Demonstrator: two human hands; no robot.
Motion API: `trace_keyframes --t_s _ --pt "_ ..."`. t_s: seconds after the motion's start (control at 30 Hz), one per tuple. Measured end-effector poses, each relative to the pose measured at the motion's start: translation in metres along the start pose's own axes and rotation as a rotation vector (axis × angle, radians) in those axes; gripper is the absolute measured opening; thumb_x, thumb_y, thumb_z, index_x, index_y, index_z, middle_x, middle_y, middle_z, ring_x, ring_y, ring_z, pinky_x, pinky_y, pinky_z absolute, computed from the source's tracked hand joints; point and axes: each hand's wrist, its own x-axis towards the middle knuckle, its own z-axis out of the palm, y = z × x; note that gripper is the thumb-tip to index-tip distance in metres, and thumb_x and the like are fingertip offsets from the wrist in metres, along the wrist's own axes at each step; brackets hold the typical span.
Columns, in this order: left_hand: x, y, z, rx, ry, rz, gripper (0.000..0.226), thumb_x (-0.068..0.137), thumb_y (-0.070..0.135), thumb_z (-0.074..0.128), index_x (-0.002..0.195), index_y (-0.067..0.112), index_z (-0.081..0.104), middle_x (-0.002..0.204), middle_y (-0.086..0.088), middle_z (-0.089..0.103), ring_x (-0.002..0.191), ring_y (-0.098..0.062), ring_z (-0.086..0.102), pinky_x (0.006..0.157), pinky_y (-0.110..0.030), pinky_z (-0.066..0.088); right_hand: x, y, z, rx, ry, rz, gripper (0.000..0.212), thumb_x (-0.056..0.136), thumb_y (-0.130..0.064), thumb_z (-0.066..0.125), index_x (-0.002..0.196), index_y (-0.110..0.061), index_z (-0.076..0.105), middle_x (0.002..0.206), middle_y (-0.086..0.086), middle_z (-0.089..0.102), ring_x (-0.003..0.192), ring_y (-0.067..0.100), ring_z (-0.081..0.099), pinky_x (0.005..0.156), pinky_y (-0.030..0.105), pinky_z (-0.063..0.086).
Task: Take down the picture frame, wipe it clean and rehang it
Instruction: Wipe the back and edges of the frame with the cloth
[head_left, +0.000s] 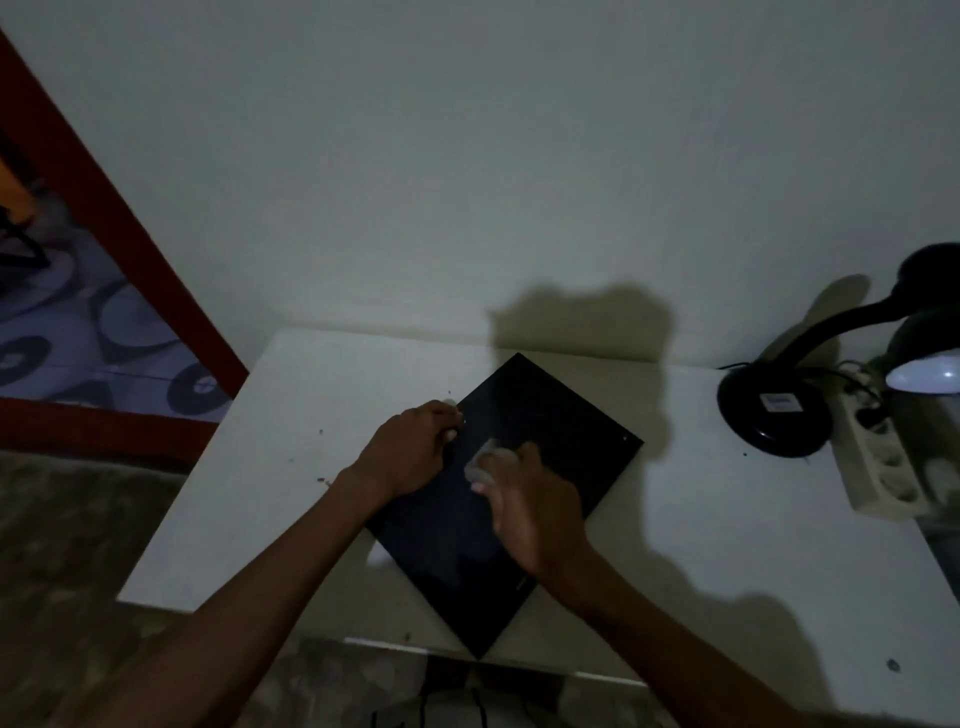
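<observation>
Head view, dim room: one black frame (524, 457) lies flat and skewed on the white worktop (291, 415), one corner jutting past the near edge. Two hands are on it. Left hand (410, 452) grips its left edge, fingers curled over the rim. Right hand (535, 509) is clenched around one pale cloth (491, 460), pressing it on the frame's middle. One black lamp (774, 410) and one power strip (888, 467) sit well apart at the right.

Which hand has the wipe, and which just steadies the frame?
The right hand presses the pale wipe on the frame; the left hand only holds its edge.
</observation>
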Motion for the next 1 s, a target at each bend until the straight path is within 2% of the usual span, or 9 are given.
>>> trace_keyframes --t_s 0.1,0.23,0.33,0.43,0.53,0.67,0.73,0.83,1.0 --pt "0.004 -0.004 -0.004 -0.010 -0.002 0.034 0.036 0.096 0.013 0.051 0.128 0.021 0.065 0.141 0.006 0.055 0.121 -0.020 0.058 0.101 -0.031 0.044 0.035 0.032 -0.016 -0.086 0.084 0.049 0.028 0.095 -0.035 0.049 0.116 -0.020 0.061 0.108 0.003 0.057 0.091 0.027 0.063 0.071 0.035 0.052" --pt "0.010 -0.007 -0.006 -0.020 0.004 0.049 0.038 0.091 0.009 0.051 0.122 0.022 0.069 0.136 0.004 0.060 0.114 -0.022 0.061 0.093 -0.028 0.047 0.066 0.045 -0.024 -0.058 0.157 0.315 0.027 0.097 -0.024 0.049 0.120 -0.018 0.060 0.113 0.007 0.057 0.095 0.029 0.059 0.069 0.030 0.039" --pt "0.015 -0.009 -0.010 -0.039 0.029 0.053 0.032 0.090 0.010 0.053 0.109 0.025 0.074 0.120 -0.001 0.068 0.099 -0.026 0.065 0.081 -0.032 0.051 0.058 0.014 -0.011 0.026 0.140 0.255 0.017 0.097 -0.025 0.053 0.112 -0.026 0.061 0.104 -0.004 0.055 0.089 0.022 0.062 0.062 0.018 0.037" --pt "0.018 -0.011 -0.011 -0.056 0.031 0.064 0.029 0.087 0.012 0.051 0.096 0.026 0.075 0.106 -0.002 0.070 0.088 -0.026 0.066 0.070 -0.032 0.050 0.050 -0.002 0.000 0.027 0.099 0.139 0.020 0.095 -0.030 0.059 0.115 -0.030 0.060 0.106 0.003 0.055 0.077 0.022 0.064 0.059 0.026 0.050" --pt "0.018 -0.012 -0.011 -0.077 0.018 0.051 0.034 0.088 0.011 0.052 0.105 0.030 0.075 0.111 0.000 0.071 0.093 -0.025 0.066 0.077 -0.033 0.052 0.071 0.013 -0.012 0.014 0.054 0.204 0.025 0.096 -0.020 0.054 0.119 -0.029 0.060 0.114 0.006 0.052 0.082 0.026 0.063 0.065 0.034 0.054" --pt "0.017 -0.011 -0.012 -0.094 0.014 0.040 0.041 0.087 0.007 0.052 0.113 0.031 0.072 0.117 0.003 0.069 0.098 -0.022 0.065 0.083 -0.034 0.053 0.108 0.038 -0.027 0.003 0.055 0.367 0.043 0.097 -0.010 0.048 0.134 -0.031 0.057 0.138 0.006 0.045 0.103 0.023 0.060 0.082 0.029 0.047" --pt "0.015 -0.010 -0.012 -0.096 0.026 0.043 0.039 0.089 0.009 0.051 0.113 0.031 0.072 0.116 0.004 0.068 0.097 -0.021 0.065 0.082 -0.036 0.053 0.115 0.026 -0.024 -0.024 0.065 0.390 0.038 0.098 -0.012 0.047 0.131 -0.027 0.059 0.135 0.009 0.047 0.100 0.026 0.061 0.078 0.031 0.047" --pt "0.014 -0.012 -0.011 -0.076 0.046 0.047 0.030 0.095 0.020 0.050 0.110 0.032 0.072 0.112 0.006 0.068 0.093 -0.019 0.064 0.077 -0.035 0.052 0.105 0.000 -0.003 -0.068 0.002 0.256 0.028 0.095 -0.017 0.049 0.121 -0.023 0.058 0.119 0.010 0.051 0.082 0.028 0.061 0.060 0.030 0.041" --pt "0.017 -0.015 -0.010 -0.102 0.061 0.034 0.026 0.098 0.035 0.052 0.113 0.031 0.072 0.114 0.008 0.068 0.098 -0.016 0.063 0.080 -0.031 0.050 0.123 0.017 -0.017 -0.079 -0.020 0.275 0.039 0.093 -0.012 0.048 0.128 -0.026 0.056 0.128 0.013 0.048 0.092 0.035 0.063 0.072 0.035 0.049"
